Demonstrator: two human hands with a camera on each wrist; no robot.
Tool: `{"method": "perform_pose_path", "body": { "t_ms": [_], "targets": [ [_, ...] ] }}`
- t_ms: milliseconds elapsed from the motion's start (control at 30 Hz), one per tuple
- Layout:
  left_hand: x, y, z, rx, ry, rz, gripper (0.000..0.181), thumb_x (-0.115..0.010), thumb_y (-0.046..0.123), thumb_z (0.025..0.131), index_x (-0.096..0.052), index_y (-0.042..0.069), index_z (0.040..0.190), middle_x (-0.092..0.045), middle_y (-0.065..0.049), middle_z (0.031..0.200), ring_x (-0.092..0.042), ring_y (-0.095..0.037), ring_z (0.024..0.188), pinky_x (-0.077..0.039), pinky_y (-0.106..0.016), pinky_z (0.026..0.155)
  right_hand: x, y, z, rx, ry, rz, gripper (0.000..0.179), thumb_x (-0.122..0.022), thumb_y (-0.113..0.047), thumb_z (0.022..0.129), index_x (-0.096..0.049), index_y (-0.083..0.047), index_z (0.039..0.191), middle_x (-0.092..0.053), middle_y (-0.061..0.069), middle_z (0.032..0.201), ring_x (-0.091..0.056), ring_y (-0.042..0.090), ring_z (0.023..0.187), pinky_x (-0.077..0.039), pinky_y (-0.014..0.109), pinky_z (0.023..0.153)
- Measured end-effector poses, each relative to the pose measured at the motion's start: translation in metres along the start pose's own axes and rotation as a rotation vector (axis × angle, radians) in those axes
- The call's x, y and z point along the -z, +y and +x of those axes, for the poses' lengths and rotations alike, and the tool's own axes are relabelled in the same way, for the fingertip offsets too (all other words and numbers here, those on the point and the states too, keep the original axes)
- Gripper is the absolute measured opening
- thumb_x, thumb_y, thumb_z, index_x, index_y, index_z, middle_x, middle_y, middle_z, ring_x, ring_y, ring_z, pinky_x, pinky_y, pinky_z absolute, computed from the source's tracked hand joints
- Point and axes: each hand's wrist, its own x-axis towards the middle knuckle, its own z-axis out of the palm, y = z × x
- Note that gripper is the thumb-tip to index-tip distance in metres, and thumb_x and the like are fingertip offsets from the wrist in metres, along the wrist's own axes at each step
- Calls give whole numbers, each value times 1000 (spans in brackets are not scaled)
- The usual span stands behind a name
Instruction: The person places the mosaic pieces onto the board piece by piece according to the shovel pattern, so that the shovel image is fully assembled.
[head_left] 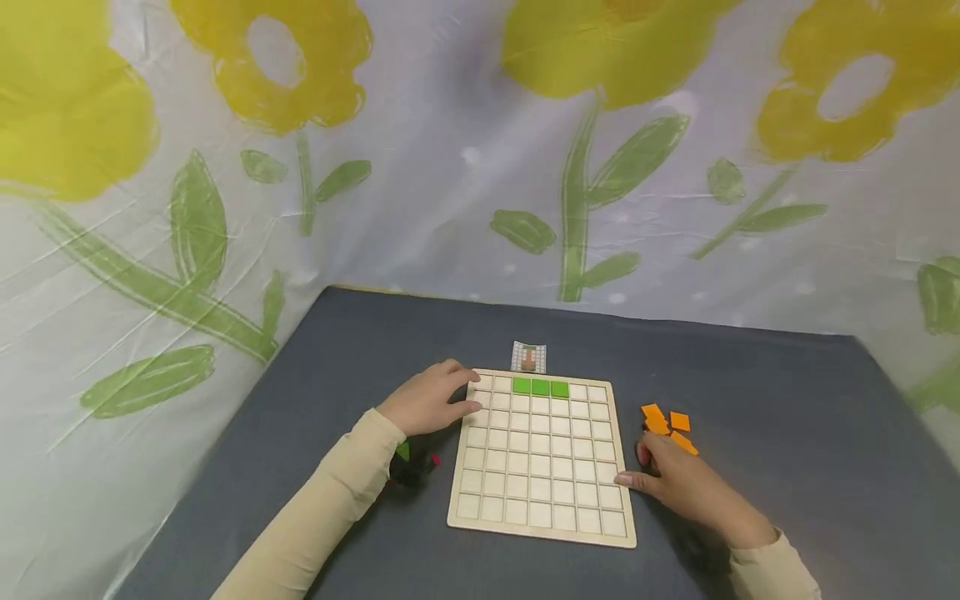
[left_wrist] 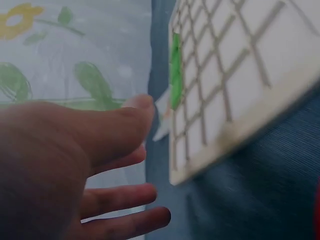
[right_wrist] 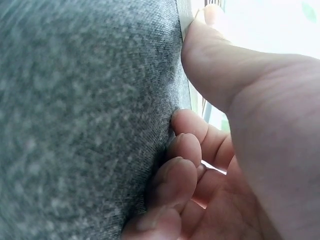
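Note:
A pale wooden grid board [head_left: 540, 467] lies between the two hands. Three green square tiles [head_left: 541, 387] sit side by side in its far row. My left hand [head_left: 427, 400] hovers at the board's far left corner, fingers loosely spread; in the left wrist view a gap shows between the fingers [left_wrist: 120, 200] and the board [left_wrist: 215, 105]. At the right edge, the thumb of my right hand [head_left: 678, 479] touches the board. Its other fingers [right_wrist: 172, 182], loosely bent, rest on the cloth with nothing seen in them. Several orange tiles [head_left: 655, 419] lie just beyond that hand.
A small printed card [head_left: 529, 358] lies behind the board. Left of the board, partly behind the left forearm, are a green piece [head_left: 403, 451], a red piece [head_left: 436, 459] and some dark pieces. Dark cloth [head_left: 795, 417] covers the table; a flowered curtain [head_left: 435, 208] hangs behind.

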Motion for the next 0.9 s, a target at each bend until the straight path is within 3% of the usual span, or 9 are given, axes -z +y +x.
{"method": "perform_pose_path", "body": {
  "t_ms": [100, 167, 300, 433, 533, 667, 800, 900],
  "targets": [
    [-7, 3, 6, -23, -26, 16, 50, -61, 36, 94, -54, 9, 135, -53, -12, 128, -58, -27, 111, -50, -42, 87, 3, 8, -12, -29, 1, 20, 46, -70, -47, 83, -44, -10, 89, -35, -1, 67, -31, 7, 56, -25, 23, 51],
    [-9, 4, 2, -11, -30, 21, 53, -63, 38, 93, -53, 9, 136, -52, -13, 129, -57, -28, 110, -50, -44, 87, 4, 10, -13, -37, -11, 22, 45, -69, -47, 84, -45, -10, 90, -37, -1, 68, -32, 7, 56, -26, 23, 51],
    [-7, -4, -29, 83, -1, 36, 64, -67, 43, 88, -50, 11, 139, -51, -14, 133, -52, -33, 118, -42, -56, 95, 6, -3, 4, -3, -103, 16, 41, -65, -48, 88, -50, -11, 96, -45, 1, 75, -39, 9, 60, -32, 24, 54],
    [-2, -13, -68, 144, 35, 74, 72, -71, 51, 81, -51, 12, 139, -50, -16, 135, -49, -37, 122, -37, -63, 91, 23, -28, 21, 59, -176, 10, 39, -61, -46, 91, -56, -10, 104, -55, -1, 87, -50, 12, 70, -42, 29, 63],
    [-4, -13, -81, 152, 68, 96, 75, -72, 53, 79, -52, 11, 138, -49, -20, 135, -48, -40, 121, -38, -61, 88, 52, -43, 29, 68, -138, -38, 41, -60, -47, 92, -57, -10, 109, -58, -2, 88, -53, 12, 71, -45, 31, 65],
    [-12, -12, -87, 174, 89, 98, 81, -71, 58, 77, -50, 10, 139, -47, -25, 136, -47, -44, 121, -37, -62, 86, 88, -52, 37, 66, -33, -57, 36, -60, -43, 93, -57, -11, 110, -60, 0, 87, -56, 15, 73, -48, 30, 66],
    [-22, -15, -96, 179, 77, 105, 92, -65, 71, 70, -52, 9, 138, -48, -26, 134, -48, -45, 118, -39, -61, 81, 97, -48, 40, 64, 10, -40, 28, -61, -35, 95, -57, -11, 108, -61, 2, 89, -58, 17, 76, -49, 32, 67],
    [-29, -17, -100, 187, 78, 102, 94, -64, 74, 67, -53, 12, 137, -50, -23, 133, -50, -43, 117, -39, -58, 78, 95, -41, 46, 39, -32, -61, 26, -62, -30, 94, -57, -9, 109, -60, 1, 89, -56, 15, 76, -48, 31, 67]
  ]
}}
